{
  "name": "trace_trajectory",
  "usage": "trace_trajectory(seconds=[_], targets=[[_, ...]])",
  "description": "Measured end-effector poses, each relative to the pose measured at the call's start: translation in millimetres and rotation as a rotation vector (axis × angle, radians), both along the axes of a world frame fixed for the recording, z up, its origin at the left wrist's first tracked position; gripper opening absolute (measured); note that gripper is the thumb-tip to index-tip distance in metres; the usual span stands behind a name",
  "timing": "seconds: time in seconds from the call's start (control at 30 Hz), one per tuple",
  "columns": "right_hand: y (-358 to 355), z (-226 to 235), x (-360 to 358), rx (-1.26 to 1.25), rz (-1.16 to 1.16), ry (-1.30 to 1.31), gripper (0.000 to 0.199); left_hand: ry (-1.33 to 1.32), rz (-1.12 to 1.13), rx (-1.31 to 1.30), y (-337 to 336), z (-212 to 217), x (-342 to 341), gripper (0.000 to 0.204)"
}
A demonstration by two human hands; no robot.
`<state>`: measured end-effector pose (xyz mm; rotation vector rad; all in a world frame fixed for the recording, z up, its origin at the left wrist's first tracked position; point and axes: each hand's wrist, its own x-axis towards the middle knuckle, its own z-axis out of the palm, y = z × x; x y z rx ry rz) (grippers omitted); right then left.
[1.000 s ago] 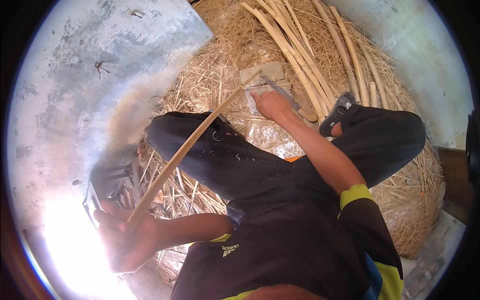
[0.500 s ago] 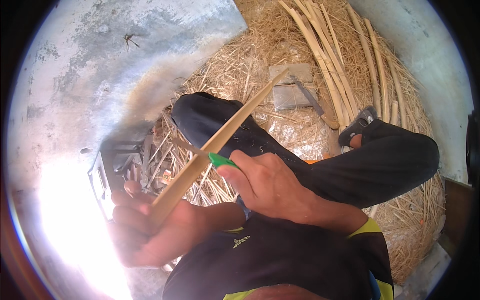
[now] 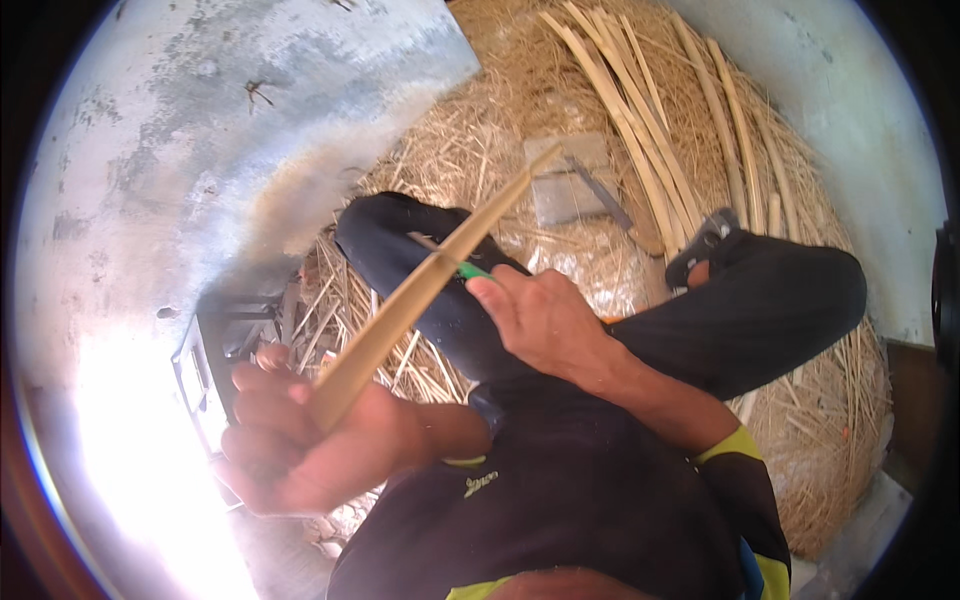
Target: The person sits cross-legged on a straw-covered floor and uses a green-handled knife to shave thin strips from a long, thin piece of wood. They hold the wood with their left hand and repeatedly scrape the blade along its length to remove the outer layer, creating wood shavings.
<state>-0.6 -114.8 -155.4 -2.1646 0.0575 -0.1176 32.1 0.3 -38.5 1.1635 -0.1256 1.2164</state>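
A long, pale strip of split bamboo [image 3: 400,312] runs slantwise from the lower left up toward the middle of the view. Its near end sits in my left hand [image 3: 300,430], whose fingers are curled round it. My right hand [image 3: 545,320] grips a knife by its green handle [image 3: 473,271]. The knife's blade [image 3: 424,241] lies across the strip, about two thirds of the way to its far end, with the tip showing beyond the strip's left edge. My fingers hide most of the handle.
Shavings [image 3: 440,160] cover the floor around my crossed legs. Several long bamboo strips [image 3: 630,110] lie at the upper right. A larger knife [image 3: 610,205] rests by a flat grey block [image 3: 565,200]. Walls stand on both sides, and a small box-like frame [image 3: 200,370] is at the left.
My right hand has moved the knife up along the strip, away from my left hand. The left hand still holds the near end, and the whole view has shifted slightly.
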Motion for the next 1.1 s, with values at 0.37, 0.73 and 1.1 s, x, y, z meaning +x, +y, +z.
trace_trajectory(seconds=[0.37, 0.73, 1.1], targets=[[-6, -27, 26, -0.085, -0.064, -0.107, 0.046, 0.027, 0.196, -0.071, 4, 9, 21, 0.037], [-20, -57, 49, -0.146, -0.143, -0.009, 0.053, 0.042, 0.095, -0.039, 18, 7, 19, 0.037], [-30, -70, 67, -0.153, -0.116, 0.073, 0.056, 0.009, 0.059, -0.067, 27, 5, 25, 0.037]])
